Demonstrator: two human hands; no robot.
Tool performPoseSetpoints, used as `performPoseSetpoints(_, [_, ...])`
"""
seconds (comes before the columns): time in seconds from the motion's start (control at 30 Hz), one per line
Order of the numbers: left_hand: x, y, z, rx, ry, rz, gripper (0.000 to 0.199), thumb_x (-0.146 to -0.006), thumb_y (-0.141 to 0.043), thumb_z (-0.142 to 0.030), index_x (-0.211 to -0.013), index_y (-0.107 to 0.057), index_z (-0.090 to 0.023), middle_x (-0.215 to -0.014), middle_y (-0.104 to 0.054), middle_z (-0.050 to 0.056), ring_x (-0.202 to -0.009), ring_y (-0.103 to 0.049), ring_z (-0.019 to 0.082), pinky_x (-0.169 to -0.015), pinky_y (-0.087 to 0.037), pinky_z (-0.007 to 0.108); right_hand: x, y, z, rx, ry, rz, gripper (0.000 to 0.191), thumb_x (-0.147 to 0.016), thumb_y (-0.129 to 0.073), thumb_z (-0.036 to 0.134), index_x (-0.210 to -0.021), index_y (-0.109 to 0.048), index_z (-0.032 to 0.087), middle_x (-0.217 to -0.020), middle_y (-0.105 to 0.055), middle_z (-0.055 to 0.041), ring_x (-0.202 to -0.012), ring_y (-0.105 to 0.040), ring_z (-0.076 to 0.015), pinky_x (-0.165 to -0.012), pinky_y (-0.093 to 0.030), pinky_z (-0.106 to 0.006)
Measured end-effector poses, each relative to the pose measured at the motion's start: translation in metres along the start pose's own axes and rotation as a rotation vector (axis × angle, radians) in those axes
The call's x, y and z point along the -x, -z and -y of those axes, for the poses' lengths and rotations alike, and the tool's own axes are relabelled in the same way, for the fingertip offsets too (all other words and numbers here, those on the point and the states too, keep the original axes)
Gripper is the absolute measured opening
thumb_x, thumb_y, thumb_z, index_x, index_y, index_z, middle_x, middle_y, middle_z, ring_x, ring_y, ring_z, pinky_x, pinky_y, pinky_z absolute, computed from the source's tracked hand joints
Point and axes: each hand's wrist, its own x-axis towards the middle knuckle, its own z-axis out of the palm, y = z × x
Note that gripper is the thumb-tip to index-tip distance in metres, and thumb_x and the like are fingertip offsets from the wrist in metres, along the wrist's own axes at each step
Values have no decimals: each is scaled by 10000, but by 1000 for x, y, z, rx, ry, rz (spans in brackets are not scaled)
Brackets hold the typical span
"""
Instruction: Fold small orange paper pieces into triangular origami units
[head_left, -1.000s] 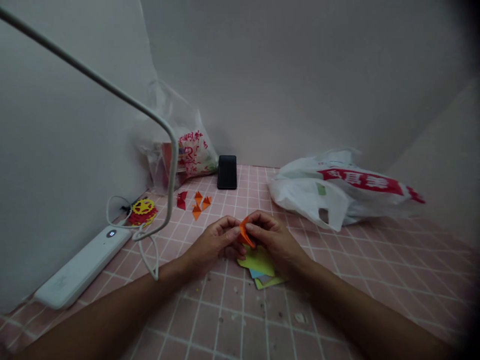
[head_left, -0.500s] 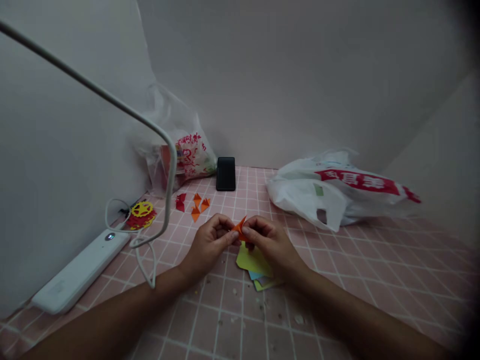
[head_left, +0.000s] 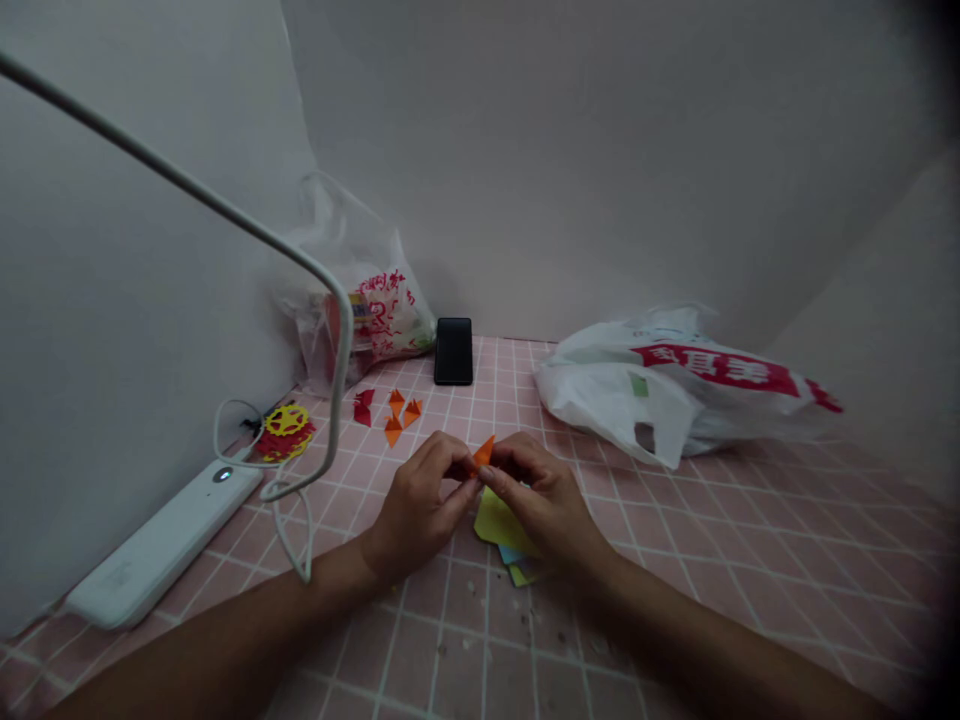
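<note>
Between my fingertips is a small piece of folded orange paper [head_left: 485, 453], its pointed tip sticking up. My left hand [head_left: 424, 500] pinches it from the left, thumb and fingers closed. From the other side my right hand [head_left: 551, 505] grips it the same way, partly hiding its lower part. Under my right hand lies a stack of yellow, blue and green paper sheets [head_left: 499, 520]. Several small orange folded pieces [head_left: 394, 431] rest farther off to the left, beside a dark red folded piece [head_left: 363, 407].
A white power bank [head_left: 165, 540] with a looped white cable [head_left: 341, 370] is at left, near yellow and red cut-out shapes [head_left: 286, 420]. Along the back are a filled plastic bag [head_left: 382, 315], a black phone [head_left: 454, 352] and a white plastic bag [head_left: 615, 400]. Small scraps dot the pink tiled surface [head_left: 457, 640].
The orange paper has turned in my fingers and now shows a plainer triangular point. My fingers have shifted around it, both hands staying close together.
</note>
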Motion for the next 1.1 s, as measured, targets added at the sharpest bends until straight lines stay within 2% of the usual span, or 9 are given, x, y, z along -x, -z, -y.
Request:
performPoseSetpoints(0.1, [-2, 2, -3, 94, 64, 23, 19, -905, -560, -195, -900, -577, -189, -910, -574, 44, -855, -572, 168, -775, -484, 303, -2, 0, -3, -131, -103, 11, 58, -828, -680, 266, -823, -692, 209, -815, -602, -22, -742, -568, -166, -662, -440, -291])
performPoseSetpoints(0.2, [-3, 2, -3, 254, 189, 0, 81, -920, -545, -241, -885, -589, -183, -889, -582, 39, -846, -586, 166, -779, -485, 304, -4, -1, -4, -279, -193, 35, 63, -814, -688, 267, -832, -697, 208, -809, -592, -5, -661, -562, -135, -623, -458, -273])
performPoseSetpoints(0.3, [-4, -1, 0, 488, 378, -56, 115, -867, -625, -265, -923, -568, -183, -883, -592, 19, -809, -613, 151, -762, -507, 291, -5, -1, -4, -361, -220, 53, 80, -794, -704, 263, -853, -699, 210, -852, -601, -4, -672, -594, -131, -662, -495, -283])
performPoseSetpoints(0.4, [-6, -4, 3, 623, 480, -88, 226, -796, -700, -259, -959, -562, -186, -918, -598, 10, -800, -619, 138, -762, -517, 281, -5, -2, -4, -355, -197, 61, 78, -787, -704, 241, -860, -700, 213, -891, -599, -10, -709, -621, -140, -699, -510, -297])
performPoseSetpoints(0.63, [-7, -3, 5, 456, 331, -87, 72, -799, -674, -188, -857, -633, -177, -910, -570, 26, -860, -579, 159, -787, -489, 287, -5, -1, -6, -242, -43, 52, 61, -817, -695, 240, -878, -689, 234, -938, -600, -30, -820, -600, -172, -743, -508, -318])
performPoseSetpoints(0.73, [-7, -1, 4, 400, 282, -87, 59, -796, -679, -178, -829, -630, -180, -899, -566, 26, -857, -565, 159, -786, -474, 280, -4, 0, -4, -149, 9, 34, 36, -822, -702, 236, -850, -682, 228, -867, -602, -21, -795, -578, -169, -731, -482, -305])
performPoseSetpoints(0.83, [-7, -1, 3, 448, 327, -66, 87, -798, -691, -202, -855, -629, -179, -907, -571, 20, -833, -575, 146, -775, -481, 274, -1, -1, -5, -169, -24, 55, 28, -839, -686, 235, -854, -664, 225, -820, -592, -10, -736, -578, -160, -683, -483, -294])
performPoseSetpoints(0.97, [-6, -4, 3, 673, 465, 29, 148, -824, -679, -270, -914, -606, -177, -875, -594, 12, -780, -618, 143, -771, -534, 312, 1, -1, -7, -132, -17, 53, 26, -861, -665, 239, -879, -653, 225, -857, -610, -25, -782, -605, -178, -711, -508, -314])
performPoseSetpoints(1.1, [-6, -2, 0, 632, 385, -9, 109, -817, -687, -242, -869, -624, -169, -856, -589, 13, -780, -621, 145, -764, -534, 297, 2, 0, -4, -61, 63, 43, 17, -887, -634, 208, -877, -625, 220, -844, -596, -21, -746, -609, -169, -680, -504, -306])
